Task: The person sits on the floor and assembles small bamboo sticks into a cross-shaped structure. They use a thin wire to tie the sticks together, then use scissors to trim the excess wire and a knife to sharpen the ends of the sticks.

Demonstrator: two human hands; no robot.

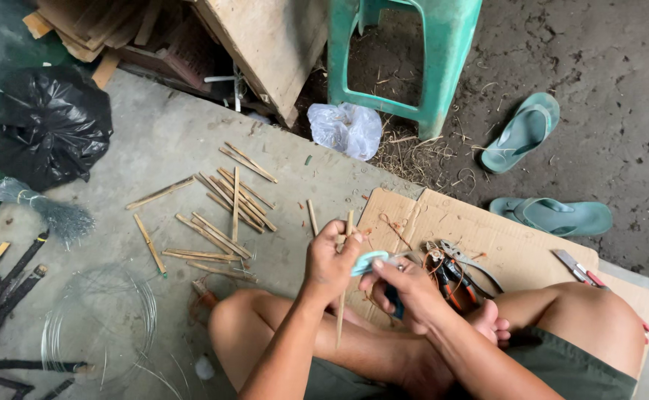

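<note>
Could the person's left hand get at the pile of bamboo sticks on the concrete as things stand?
Probably yes, but not freely: the left hand already grips a thin bamboo stick, so it would need to let go first. The pile of sticks lies open on the floor just beyond it, nothing between.

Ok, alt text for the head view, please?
A seated person's left hand holds a thin bamboo stick upright while the right hand holds a light-blue tool against it. More sticks lie on the concrete floor.

Black plastic bag point(50, 122) bulging at upper left, crumpled clear plastic bag point(345, 129) beside the green stool's leg
</note>
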